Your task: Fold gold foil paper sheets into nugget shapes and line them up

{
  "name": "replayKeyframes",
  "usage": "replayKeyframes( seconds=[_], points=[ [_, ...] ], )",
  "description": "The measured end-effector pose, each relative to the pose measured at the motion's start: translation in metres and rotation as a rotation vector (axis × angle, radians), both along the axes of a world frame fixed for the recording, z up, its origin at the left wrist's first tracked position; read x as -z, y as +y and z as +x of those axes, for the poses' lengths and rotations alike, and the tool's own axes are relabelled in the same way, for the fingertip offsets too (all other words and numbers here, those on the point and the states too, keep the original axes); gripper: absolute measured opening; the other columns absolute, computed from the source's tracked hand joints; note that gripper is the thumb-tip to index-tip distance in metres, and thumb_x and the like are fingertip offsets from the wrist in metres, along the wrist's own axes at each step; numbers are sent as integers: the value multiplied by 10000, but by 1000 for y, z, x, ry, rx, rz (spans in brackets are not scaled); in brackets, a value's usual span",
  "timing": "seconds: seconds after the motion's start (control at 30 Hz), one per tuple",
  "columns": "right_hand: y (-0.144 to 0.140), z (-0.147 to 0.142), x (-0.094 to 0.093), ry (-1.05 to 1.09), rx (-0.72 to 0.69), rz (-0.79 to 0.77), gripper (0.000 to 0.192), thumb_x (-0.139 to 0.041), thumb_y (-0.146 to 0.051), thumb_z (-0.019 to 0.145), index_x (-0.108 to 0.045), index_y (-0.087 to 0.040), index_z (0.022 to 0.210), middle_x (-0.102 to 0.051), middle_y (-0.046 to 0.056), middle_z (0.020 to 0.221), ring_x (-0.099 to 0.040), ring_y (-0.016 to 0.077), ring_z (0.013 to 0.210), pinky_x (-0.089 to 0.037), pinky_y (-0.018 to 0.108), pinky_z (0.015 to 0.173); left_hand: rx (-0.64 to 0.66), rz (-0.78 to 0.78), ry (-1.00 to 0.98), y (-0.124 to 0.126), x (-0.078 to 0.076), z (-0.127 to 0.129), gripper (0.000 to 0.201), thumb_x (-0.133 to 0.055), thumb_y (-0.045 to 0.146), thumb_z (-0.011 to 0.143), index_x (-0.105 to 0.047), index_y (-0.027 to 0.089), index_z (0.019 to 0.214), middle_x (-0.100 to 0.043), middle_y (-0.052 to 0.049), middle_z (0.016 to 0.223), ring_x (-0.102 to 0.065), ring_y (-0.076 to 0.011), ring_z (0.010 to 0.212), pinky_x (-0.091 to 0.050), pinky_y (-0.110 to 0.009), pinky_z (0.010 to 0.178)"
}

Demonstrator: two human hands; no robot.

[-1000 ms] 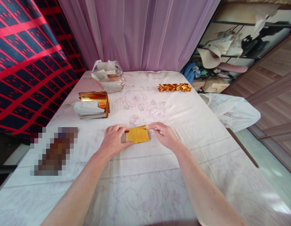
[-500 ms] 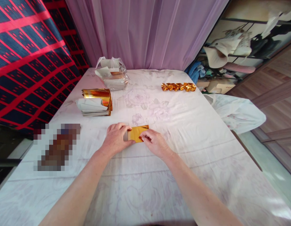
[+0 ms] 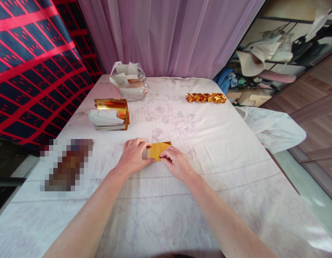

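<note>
A small gold foil paper (image 3: 156, 151) lies on the white floral cloth between my hands, a greyish strip showing at its left end. My left hand (image 3: 133, 154) grips that left end, thumb at the lower edge and forefinger at the upper. On the right, my right hand (image 3: 175, 160) has its thumb and forefinger closed on the lower right corner. Farther off at the left stands a folded stack of gold and white paper sheets (image 3: 109, 120). A row of folded gold foil pieces (image 3: 205, 98) rests at the back right.
A clear plastic bag (image 3: 129, 84) with paper in it sits at the back left of the cloth-covered table (image 3: 166, 215). A blurred-out item (image 3: 69, 165) lies at the left. Shelves with a white cap (image 3: 252, 59) and a white bag (image 3: 279, 129) stand beyond the right edge.
My right thumb and fingers have shifted slightly toward the lower edge of the gold paper. My left hand keeps its grip. The whole view has shifted a little.
</note>
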State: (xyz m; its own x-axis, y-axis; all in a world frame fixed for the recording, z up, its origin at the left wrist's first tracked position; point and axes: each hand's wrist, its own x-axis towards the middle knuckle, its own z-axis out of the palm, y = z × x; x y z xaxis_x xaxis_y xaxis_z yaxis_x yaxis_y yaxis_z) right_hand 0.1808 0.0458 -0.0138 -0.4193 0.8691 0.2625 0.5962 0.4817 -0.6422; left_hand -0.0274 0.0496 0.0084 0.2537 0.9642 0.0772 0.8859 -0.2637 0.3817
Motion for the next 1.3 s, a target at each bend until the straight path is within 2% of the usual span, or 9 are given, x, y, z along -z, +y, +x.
replayKeyframes(
  seconds=[0.2,0.7,0.9,1.3],
  points=[
    [-1,-5,1,-43,22,10,123,-631,-105,841,-637,-206,771,-639,12,819,-596,158,803,-445,276,744,29,-46,-16,1,1,-5,496,-762,460,704,-634,275,1145,-581,-53,1208,-490,-311,1156,-338,-475,1028],
    [-4,-15,-2,-150,92,28,103,-663,-185,839,-649,-212,740,-633,12,806,-593,174,822,-435,289,745,52,-83,-31,3,-1,-9,519,-758,418,694,-628,275,1175,-575,-45,1217,-498,-293,1166,-340,-461,1045],
    [-4,-19,-5,-177,129,11,128,-683,-204,825,-639,-209,704,-629,16,780,-581,176,780,-414,289,686,54,-88,-15,4,-2,-9,519,-752,425,693,-629,283,1177,-571,-47,1226,-497,-301,1174,-341,-469,1048],
    [0,-13,-7,-136,55,-37,122,-669,-145,801,-632,-208,703,-610,5,757,-570,161,751,-408,279,682,60,-85,-30,3,-1,-10,521,-749,418,698,-631,282,1186,-568,-50,1218,-497,-299,1168,-338,-463,1047]
  ],
)
